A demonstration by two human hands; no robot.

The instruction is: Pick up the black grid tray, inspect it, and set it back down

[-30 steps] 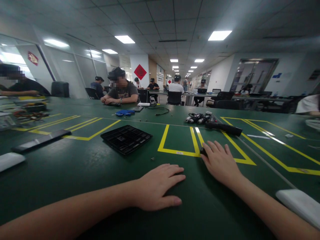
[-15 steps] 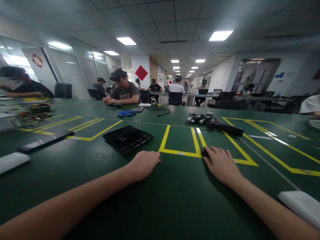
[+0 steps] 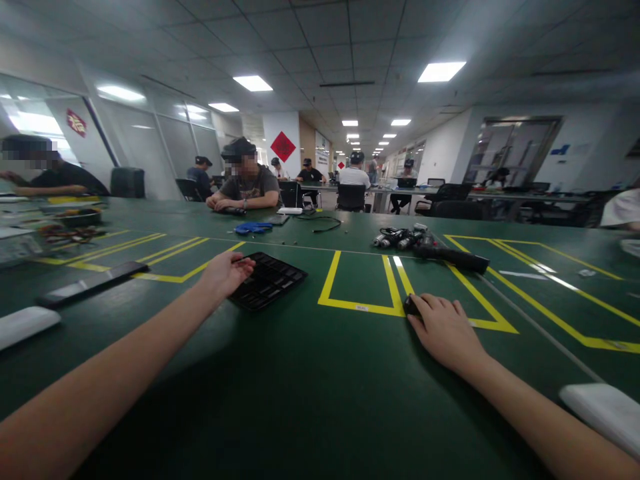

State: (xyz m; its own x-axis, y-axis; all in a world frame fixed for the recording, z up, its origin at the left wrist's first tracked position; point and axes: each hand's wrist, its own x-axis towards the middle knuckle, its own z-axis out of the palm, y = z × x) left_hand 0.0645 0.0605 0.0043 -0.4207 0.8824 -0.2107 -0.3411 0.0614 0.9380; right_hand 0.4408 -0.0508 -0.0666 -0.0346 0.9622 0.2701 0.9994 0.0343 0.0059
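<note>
My left hand hovers over the left side of a black square plastic tray with a grid of compartments. Its palm faces right and its fingers are loosely bent and apart, with nothing visible in them. To the right, my right hand rests low at the table, fingers closed over a small black object by the corner of the yellow tape. Most of that object is hidden under the fingers, and its kind does not show.
Yellow tape outlines mark the green table. Cables with metal connectors and a black cylinder lie beyond my right hand. A blue bundle, a dark flat device and white cases lie around. A person sits opposite.
My left hand has moved left and away from me, from the table in front of the tray to over its left side, and its fingers have loosened. My right hand stays put.
</note>
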